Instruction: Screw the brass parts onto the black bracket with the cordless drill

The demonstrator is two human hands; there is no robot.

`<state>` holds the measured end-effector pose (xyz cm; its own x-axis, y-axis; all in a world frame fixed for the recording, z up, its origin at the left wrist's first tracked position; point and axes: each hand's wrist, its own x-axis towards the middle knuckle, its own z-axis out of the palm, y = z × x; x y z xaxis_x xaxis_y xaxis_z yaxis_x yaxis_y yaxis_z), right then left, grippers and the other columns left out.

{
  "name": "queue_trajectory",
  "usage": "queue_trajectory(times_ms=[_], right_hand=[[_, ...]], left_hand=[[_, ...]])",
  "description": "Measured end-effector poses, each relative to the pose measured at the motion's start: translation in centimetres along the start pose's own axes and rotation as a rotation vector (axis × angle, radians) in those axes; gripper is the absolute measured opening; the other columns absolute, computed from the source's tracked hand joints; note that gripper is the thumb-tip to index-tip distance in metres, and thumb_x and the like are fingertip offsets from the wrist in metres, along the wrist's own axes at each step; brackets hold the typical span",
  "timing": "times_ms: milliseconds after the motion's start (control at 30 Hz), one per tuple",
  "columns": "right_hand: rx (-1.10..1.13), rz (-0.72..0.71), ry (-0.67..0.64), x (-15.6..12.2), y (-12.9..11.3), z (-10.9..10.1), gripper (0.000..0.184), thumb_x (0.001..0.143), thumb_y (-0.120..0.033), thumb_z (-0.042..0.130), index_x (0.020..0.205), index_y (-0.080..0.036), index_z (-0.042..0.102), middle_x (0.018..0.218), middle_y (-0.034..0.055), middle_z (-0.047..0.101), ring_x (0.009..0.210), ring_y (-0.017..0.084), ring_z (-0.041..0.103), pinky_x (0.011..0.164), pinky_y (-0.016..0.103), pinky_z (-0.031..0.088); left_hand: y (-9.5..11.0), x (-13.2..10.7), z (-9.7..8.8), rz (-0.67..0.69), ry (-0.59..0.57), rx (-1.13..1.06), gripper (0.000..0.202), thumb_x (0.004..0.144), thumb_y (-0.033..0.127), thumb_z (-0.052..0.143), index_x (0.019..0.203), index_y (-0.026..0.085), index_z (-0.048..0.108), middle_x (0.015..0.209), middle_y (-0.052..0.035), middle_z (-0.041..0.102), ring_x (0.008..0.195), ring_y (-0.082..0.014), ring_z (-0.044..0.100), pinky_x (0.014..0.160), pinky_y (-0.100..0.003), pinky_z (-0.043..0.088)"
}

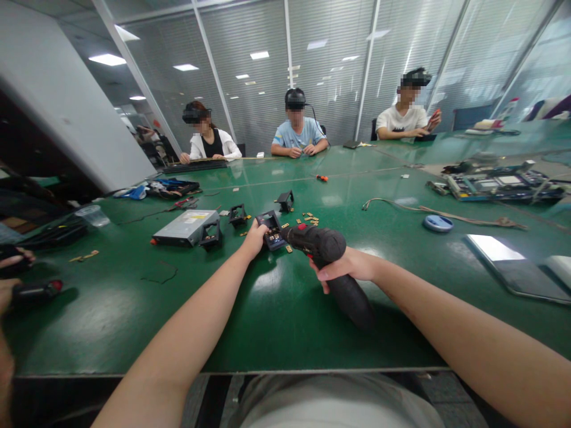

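Note:
My right hand is wrapped round the grip of a black cordless drill with red details. The drill's front end points left, close to a black plastic housing with small brass-coloured parts inside. Gripping that housing by its left side is my left hand, held low over the green table. Whether the drill's tip touches the housing I cannot tell. Small brass pieces lie loose behind the drill. Similar black plastic frames stand around the housing, two of them to its left.
A silver disc drive lies left of the frames. At the right are a blue round lid, cables, a phone-like slab and a circuit board. Another person's hand holds a black tool at far left. Several people sit opposite.

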<state>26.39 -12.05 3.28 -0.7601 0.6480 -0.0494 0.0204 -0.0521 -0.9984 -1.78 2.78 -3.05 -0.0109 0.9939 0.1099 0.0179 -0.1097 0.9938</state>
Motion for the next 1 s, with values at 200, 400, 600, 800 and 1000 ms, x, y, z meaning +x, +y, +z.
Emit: queue_trajectory(times_ms=[200, 400, 600, 800, 1000], right_hand=[[0.013, 0.004, 0.003, -0.03, -0.01, -0.01, 0.036, 0.066, -0.034, 0.083, 0.086, -0.016, 0.059, 0.071, -0.0008, 0.063, 0.062, 0.019, 0.068, 0.059, 0.03, 0.053], [0.018, 0.006, 0.012, -0.03, 0.03, -0.01, 0.036, 0.066, -0.034, 0.083, 0.086, -0.016, 0.059, 0.072, -0.0008, 0.063, 0.062, 0.019, 0.069, 0.059, 0.03, 0.054], [0.023, 0.009, 0.002, 0.02, 0.07, -0.06, 0.037, 0.066, -0.034, 0.083, 0.086, -0.016, 0.059, 0.072, -0.0007, 0.064, 0.061, 0.019, 0.069, 0.058, 0.03, 0.054], [0.019, 0.0, -0.007, 0.06, 0.2, -0.14, 0.035, 0.067, -0.033, 0.082, 0.086, -0.016, 0.059, 0.07, -0.0009, 0.063, 0.062, 0.019, 0.068, 0.059, 0.031, 0.054], [0.012, 0.0, -0.01, 0.06, 0.05, -0.1, 0.035, 0.067, -0.034, 0.083, 0.085, -0.016, 0.059, 0.07, -0.0008, 0.064, 0.061, 0.019, 0.068, 0.058, 0.031, 0.054]], left_hand=[[0.24, -0.38, -0.05, 0.025, -0.006, 0.025, 0.034, 0.062, 0.028, 0.061, 0.094, 0.023, 0.051, 0.082, 0.0019, 0.059, 0.072, -0.0172, 0.057, 0.066, -0.029, 0.048], [0.48, -0.59, 0.12, 0.003, -0.014, 0.014, 0.035, 0.061, 0.029, 0.063, 0.093, 0.023, 0.05, 0.079, 0.002, 0.057, 0.07, -0.0181, 0.057, 0.064, -0.03, 0.047], [0.38, -0.5, 0.07, 0.014, -0.012, 0.019, 0.036, 0.061, 0.028, 0.061, 0.095, 0.024, 0.051, 0.081, 0.0017, 0.058, 0.073, -0.0187, 0.058, 0.066, -0.03, 0.048], [0.26, -0.37, 0.02, 0.016, 0.011, 0.036, 0.034, 0.06, 0.027, 0.061, 0.093, 0.023, 0.052, 0.082, 0.001, 0.058, 0.072, -0.018, 0.055, 0.066, -0.03, 0.047], [0.12, -0.19, -0.05, 0.025, 0.019, 0.049, 0.033, 0.061, 0.026, 0.06, 0.092, 0.023, 0.053, 0.082, 0.0006, 0.059, 0.074, -0.0186, 0.056, 0.066, -0.03, 0.048]])
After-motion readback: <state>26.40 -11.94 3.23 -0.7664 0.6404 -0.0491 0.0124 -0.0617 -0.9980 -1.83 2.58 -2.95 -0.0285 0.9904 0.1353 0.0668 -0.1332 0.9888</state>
